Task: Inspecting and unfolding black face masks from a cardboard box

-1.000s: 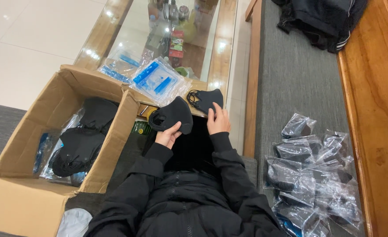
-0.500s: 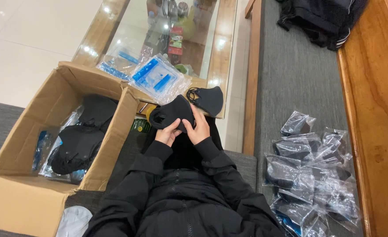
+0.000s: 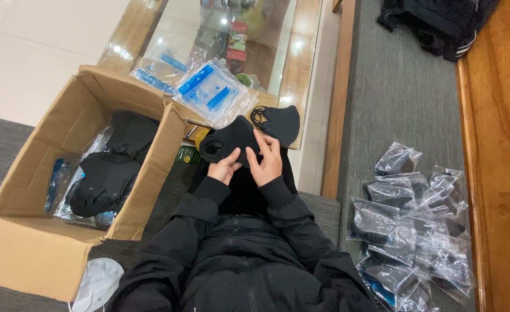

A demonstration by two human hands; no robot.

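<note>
A: What are the hands gripping?

B: Both are clasping one black face mask (image 3: 227, 143). The left hand (image 3: 225, 169) is pinching its lower edge from beneath, and the right hand (image 3: 266, 160) is lying over its right side with the fingers (image 3: 265, 141) pressing flat on the fabric. Neither hand is loose.

A: And where is that mask sitting?

B: It is being held up over the person's lap, in front of the near edge of the glass-topped table (image 3: 307, 46). A second black mask (image 3: 278, 122) is lying on the table's wooden rim, just beside the right hand's fingertips.

A: What is lying around it?

B: Clear bags with blue print (image 3: 209, 92) are spreading over the table corner, just behind the held mask. To the left an open cardboard box (image 3: 35, 254) is standing, and more black masks (image 3: 108, 173) are lying inside it among plastic wrap. To the right, on the grey cushion (image 3: 405, 98), a heap of clear packets holding dark masks (image 3: 411, 231) is resting. A black garment (image 3: 434, 23) is bunching at the cushion's far end.
</note>
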